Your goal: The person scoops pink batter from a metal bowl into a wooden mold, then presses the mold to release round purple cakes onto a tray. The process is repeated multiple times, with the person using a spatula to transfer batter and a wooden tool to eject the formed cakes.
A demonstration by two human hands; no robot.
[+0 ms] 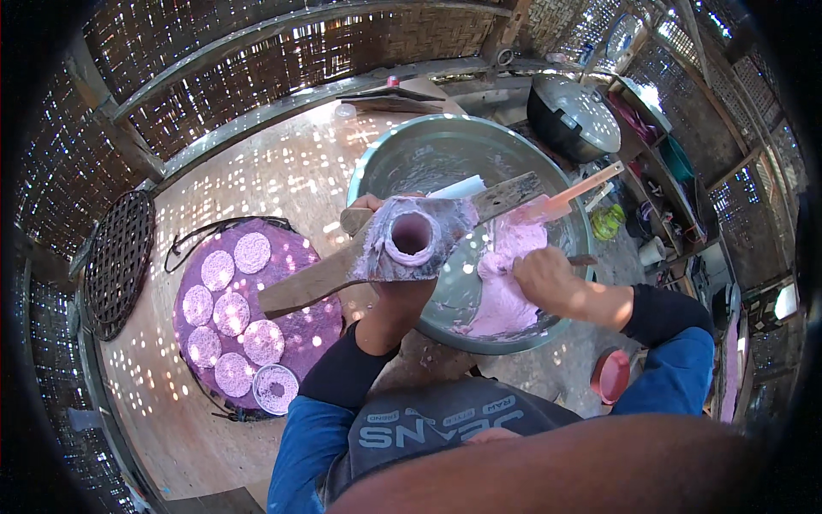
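My left hand (398, 291) holds a wooden press (308, 281) from underneath, its fingers curled near the far side. The press has a coated metal plate with an open, pink-smeared cylinder (409, 233). It is above a large teal basin (385, 154) with a white object (455, 187) behind the cylinder. My right hand (544, 272) is closed in sticky pink dough (505, 308) at the basin's right side. An orange-handled spatula (591, 184) rests over that dough.
At left, a purple round mat (291, 330) carries several pink lacy discs and a ring mould (289, 377). A woven dark tray (120, 257) lies beside it. A lidded pot (574, 116), cluttered shelves (668, 197) and a red bowl (610, 377) are at right. Woven walls enclose the space.
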